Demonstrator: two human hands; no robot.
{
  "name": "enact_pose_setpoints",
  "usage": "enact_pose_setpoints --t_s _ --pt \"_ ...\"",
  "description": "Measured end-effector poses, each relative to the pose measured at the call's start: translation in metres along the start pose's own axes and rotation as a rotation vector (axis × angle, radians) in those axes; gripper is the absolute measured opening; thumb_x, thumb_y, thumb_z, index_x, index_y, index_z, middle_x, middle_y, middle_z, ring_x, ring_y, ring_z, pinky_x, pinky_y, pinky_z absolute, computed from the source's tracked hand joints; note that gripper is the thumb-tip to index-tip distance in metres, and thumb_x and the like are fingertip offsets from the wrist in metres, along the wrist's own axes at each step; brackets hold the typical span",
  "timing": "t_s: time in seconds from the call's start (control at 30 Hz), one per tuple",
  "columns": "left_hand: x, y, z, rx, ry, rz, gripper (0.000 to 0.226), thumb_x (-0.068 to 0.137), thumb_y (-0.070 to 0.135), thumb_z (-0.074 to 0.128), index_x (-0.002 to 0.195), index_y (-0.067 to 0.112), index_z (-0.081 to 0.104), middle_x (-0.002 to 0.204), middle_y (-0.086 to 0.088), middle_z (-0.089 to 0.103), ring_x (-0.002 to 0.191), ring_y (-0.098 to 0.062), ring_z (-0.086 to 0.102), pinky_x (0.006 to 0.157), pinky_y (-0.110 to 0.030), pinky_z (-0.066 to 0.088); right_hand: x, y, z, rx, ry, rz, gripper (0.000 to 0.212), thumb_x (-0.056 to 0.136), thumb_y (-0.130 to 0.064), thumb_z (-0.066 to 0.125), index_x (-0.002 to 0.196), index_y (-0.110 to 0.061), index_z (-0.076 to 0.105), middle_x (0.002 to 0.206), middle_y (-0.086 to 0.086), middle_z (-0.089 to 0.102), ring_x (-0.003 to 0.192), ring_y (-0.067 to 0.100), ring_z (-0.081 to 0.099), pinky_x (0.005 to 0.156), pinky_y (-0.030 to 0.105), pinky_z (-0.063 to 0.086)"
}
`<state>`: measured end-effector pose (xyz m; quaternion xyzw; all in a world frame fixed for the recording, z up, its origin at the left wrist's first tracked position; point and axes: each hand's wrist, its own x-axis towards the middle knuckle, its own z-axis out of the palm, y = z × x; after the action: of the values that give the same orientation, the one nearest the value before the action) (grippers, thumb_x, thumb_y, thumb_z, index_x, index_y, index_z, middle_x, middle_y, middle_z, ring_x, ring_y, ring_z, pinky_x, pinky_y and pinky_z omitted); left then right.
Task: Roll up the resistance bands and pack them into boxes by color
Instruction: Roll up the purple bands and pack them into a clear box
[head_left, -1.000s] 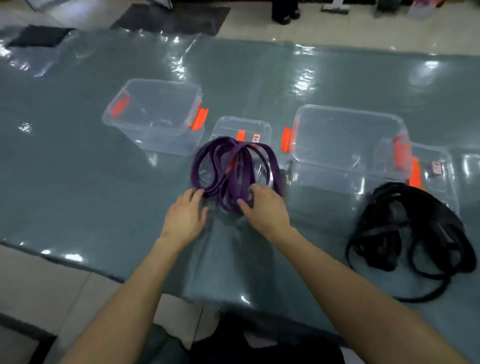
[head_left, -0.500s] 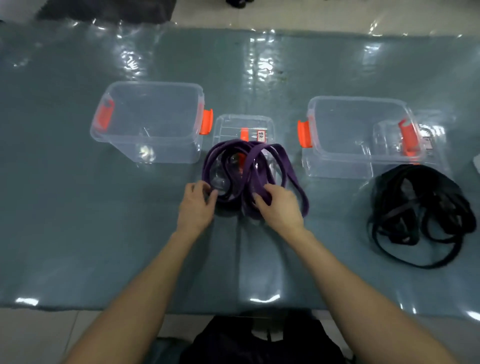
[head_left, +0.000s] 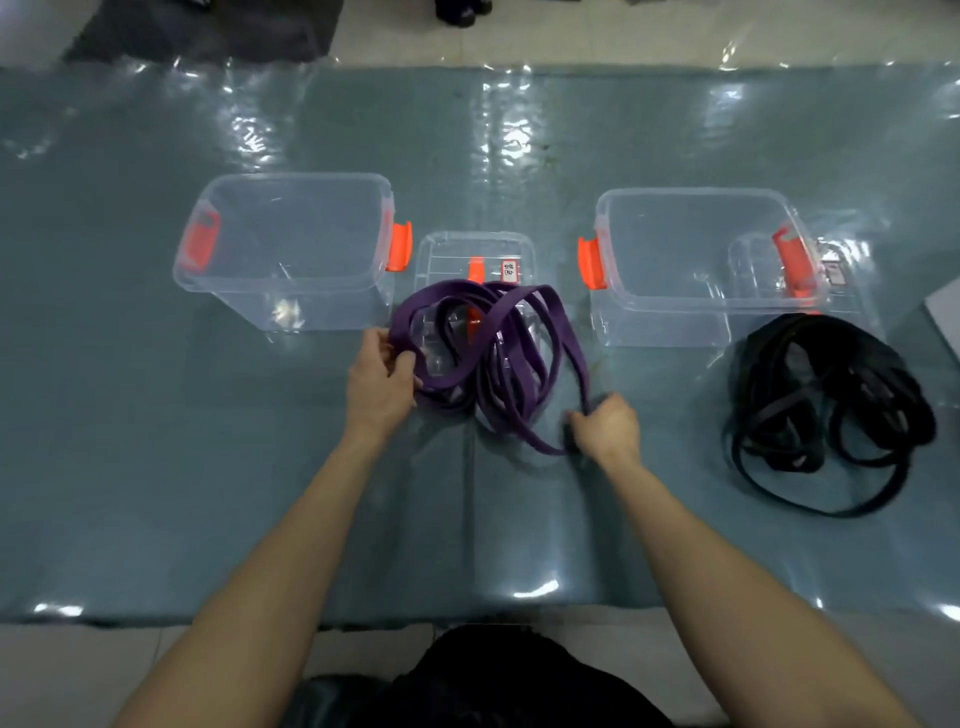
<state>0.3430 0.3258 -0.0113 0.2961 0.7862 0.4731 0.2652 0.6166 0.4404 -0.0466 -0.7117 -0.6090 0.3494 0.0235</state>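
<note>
Both hands, left hand (head_left: 378, 387) and right hand (head_left: 602, 426), grip purple bands (head_left: 488, 353) (tangled).

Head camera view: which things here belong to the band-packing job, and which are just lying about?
Part of the job: purple bands, gripped by the left hand and right hand; black bands; left clear box; right clear box.
Lying about: dark mat on the floor; pale sheet at the right edge.
</note>
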Motion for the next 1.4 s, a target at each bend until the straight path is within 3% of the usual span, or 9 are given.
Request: enact_pose_setpoints --t_s 0.13,0.23,0.37,0.6,0.73,0.83,1.13,1.27,1.4 --pt "-0.016 0.015 -0.018 -0.119 -0.026 0.059 0.016 0.105 0.009 0.058 0.101 0.024 0.052 0.091 0.007 0.083 0.055 -0.01 0.061 0.059 -0.032 0.056 0.006 -0.01 -0.015 0.092 -0.082 -0.101 0.018 0.093 -0.011 0.067 0.1 0.003 0.076 0.099 0.022 0.077 0.102 0.039 0.074 0.083 0.04 0.058" --pt "-0.024 0.041 -0.037 -0.211 0.042 0.163 0.011 0.106 0.021 0.062 0.101 0.024 0.051 0.09 0.005 0.083 0.058 -0.007 0.064 0.057 -0.021 0.053 -0.004 -0.029 -0.035 0.251 0.117 -0.283 0.013 0.098 -0.008 0.06 0.105 -0.003 0.07 0.102 0.018 0.073 0.097 0.037 0.068 0.084 0.042 0.052" --pt "-0.03 0.063 -0.066 -0.228 0.157 0.227 0.014 0.112 0.021 0.059 0.107 0.016 0.047 0.097 -0.003 0.084 0.059 -0.018 0.064 0.062 -0.033 0.055 -0.026 -0.056 -0.062 0.354 0.31 -0.582 0.009 0.099 -0.014 0.064 0.107 -0.016 0.066 0.107 0.007 0.067 0.089 0.023 0.059 0.083 0.037 0.048" --pt "-0.048 0.055 -0.142 -0.153 0.47 0.228 0.028 0.106 0.042 0.063 0.103 0.025 0.041 0.092 -0.001 0.085 0.048 -0.028 0.066 0.055 -0.036 0.058 -0.057 -0.098 -0.072 0.341 0.306 -0.92 0.023 0.098 -0.016 0.064 0.115 -0.031 0.068 0.099 -0.017 0.077 0.081 0.008 0.07 0.077 0.032 0.056" --pt "-0.045 0.033 -0.19 -0.157 0.567 0.134 0.03 0.099 0.029 0.071 0.093 0.026 0.041 0.085 -0.016 0.082 0.044 -0.02 0.066 0.047 -0.035 0.051 -0.082 -0.135 -0.057 0.206 0.274 -1.017 0.019 0.103 -0.023 0.059 0.12 -0.029 0.063 0.099 0.0 0.08 0.086 0.03 0.074 0.077 0.045 0.057" --pt "-0.048 0.008 -0.228 -0.05 0.653 0.081 0.032 0.089 0.034 0.072 0.081 0.026 0.042 0.074 -0.012 0.078 0.062 -0.023 0.078 0.06 -0.046 0.061 -0.099 -0.162 -0.036 0.102 0.255 -1.043 0.015 0.101 -0.024 0.058 0.117 -0.025 0.058 0.092 0.009 0.078 0.085 0.041 0.072 0.073 0.052 0.056" --pt "-0.032 -0.054 -0.409 -0.149 0.66 0.097 0.027 0.1 0.028 0.074 0.092 0.025 0.048 0.072 -0.009 0.078 0.052 -0.037 0.074 0.046 -0.043 0.063 -0.19 -0.279 0.035 0.163 0.215 -1.22 0.025 0.104 -0.018 0.056 0.127 -0.028 0.061 0.097 -0.007 0.07 0.077 0.018 0.063 0.071 0.034 0.05" --pt "-0.004 -0.073 -0.472 -0.163 0.669 -0.006 0.026 0.102 0.039 0.071 0.105 0.019 0.054 0.084 -0.009 0.079 0.074 -0.037 0.081 0.072 -0.046 0.067 -0.231 -0.324 0.053 0.274 0.32 -1.266 0.031 0.103 -0.024 0.059 0.132 -0.034 0.063 0.103 -0.018 0.064 0.073 -0.001 0.057 0.073 0.006 0.043" --pt "0.0 -0.117 -0.465 0.256 0.402 -0.284 0.05 0.102 0.029 0.071 0.14 -0.001 0.055 0.135 -0.026 0.068 0.126 -0.043 0.067 0.11 -0.051 0.052 -0.243 -0.316 0.093 0.2 0.17 -1.164 0.027 0.098 -0.024 0.073 0.125 -0.023 0.074 0.111 -0.003 0.071 0.079 0.013 0.064 0.086 0.037 0.058"
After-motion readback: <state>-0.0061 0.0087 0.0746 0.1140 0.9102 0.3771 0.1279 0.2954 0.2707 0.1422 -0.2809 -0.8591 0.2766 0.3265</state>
